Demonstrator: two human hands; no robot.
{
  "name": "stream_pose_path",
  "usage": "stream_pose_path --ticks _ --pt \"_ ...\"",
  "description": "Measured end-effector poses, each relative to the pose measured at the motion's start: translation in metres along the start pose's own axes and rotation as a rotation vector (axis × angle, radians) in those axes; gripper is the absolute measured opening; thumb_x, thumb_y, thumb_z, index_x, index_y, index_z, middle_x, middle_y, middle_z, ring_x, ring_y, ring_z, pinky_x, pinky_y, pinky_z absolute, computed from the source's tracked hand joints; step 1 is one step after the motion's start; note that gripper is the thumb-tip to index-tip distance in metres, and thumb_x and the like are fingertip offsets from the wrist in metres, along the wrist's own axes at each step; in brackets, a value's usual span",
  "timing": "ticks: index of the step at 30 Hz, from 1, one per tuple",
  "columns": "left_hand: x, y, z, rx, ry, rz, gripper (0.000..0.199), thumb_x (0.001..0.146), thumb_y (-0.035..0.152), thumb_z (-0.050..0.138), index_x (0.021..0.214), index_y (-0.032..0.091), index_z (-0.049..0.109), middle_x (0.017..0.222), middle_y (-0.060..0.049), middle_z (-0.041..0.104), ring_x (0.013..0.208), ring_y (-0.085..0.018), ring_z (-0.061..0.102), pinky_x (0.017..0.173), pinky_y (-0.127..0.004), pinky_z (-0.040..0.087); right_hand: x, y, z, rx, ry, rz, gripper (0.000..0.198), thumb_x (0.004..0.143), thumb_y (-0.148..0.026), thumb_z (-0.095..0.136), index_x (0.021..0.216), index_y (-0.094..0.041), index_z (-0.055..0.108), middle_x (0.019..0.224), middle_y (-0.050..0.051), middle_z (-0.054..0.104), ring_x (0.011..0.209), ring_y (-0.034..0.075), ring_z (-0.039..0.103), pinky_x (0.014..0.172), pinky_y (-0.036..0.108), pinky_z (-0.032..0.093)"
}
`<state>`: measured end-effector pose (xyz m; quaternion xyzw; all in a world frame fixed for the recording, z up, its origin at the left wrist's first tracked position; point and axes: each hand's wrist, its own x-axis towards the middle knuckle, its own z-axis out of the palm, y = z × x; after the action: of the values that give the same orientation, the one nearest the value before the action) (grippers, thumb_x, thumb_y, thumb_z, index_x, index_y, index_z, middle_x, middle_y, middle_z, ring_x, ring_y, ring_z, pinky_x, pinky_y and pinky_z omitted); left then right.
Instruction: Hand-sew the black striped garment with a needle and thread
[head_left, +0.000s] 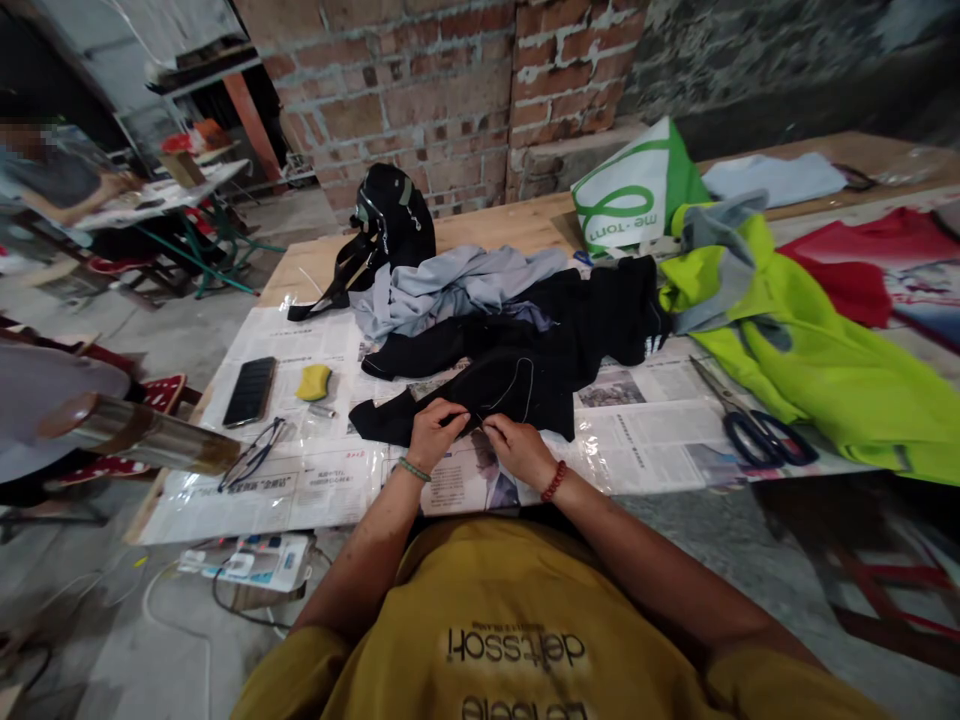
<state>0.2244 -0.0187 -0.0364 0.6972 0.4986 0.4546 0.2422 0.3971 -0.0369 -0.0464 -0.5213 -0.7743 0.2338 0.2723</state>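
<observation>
A black garment [517,375] lies spread on the newspaper-covered table in front of me. At its near edge my left hand [436,432] is closed, thumb and fingers pinching the black cloth. Just to the right, my right hand [519,452] is closed in a pinch by the same edge; what sits between its fingertips is too small to make out. A pale thread [523,378] loops over the cloth just above my right hand. The two hands are a short gap apart.
Left of the cloth lie a phone [250,391], a yellow sponge [313,381], glasses [253,455] and a bottle [150,435]. Scissors [750,425] and a lime-green garment [817,330] lie right. Behind are grey cloth [450,285], a black bag [394,215] and a white-green bag [622,205].
</observation>
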Motion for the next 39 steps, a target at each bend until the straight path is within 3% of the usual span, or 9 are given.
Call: stream_pose_path --ticks 15,39 --pt "-0.001 -0.003 0.002 -0.004 0.002 0.087 0.005 0.075 0.018 0.065 0.078 0.018 0.069 0.074 -0.002 0.064 0.07 -0.012 0.059 0.066 -0.024 0.048 0.004 -0.004 0.004 -0.104 0.021 0.008 0.023 0.089 -0.028 0.04 0.096 -0.02 0.061 0.073 0.004 0.067 0.063 0.015 0.061 0.057 0.023 0.034" --pt "-0.005 -0.002 0.004 0.104 -0.154 0.217 0.007 0.078 0.019 0.063 0.077 0.02 0.069 0.077 -0.002 0.069 0.074 -0.013 0.062 0.073 -0.03 0.045 0.002 0.0 0.013 -0.154 0.057 -0.052 0.026 0.09 -0.025 0.031 0.086 -0.018 0.056 0.069 0.005 0.064 0.061 0.015 0.058 0.055 0.024 0.033"
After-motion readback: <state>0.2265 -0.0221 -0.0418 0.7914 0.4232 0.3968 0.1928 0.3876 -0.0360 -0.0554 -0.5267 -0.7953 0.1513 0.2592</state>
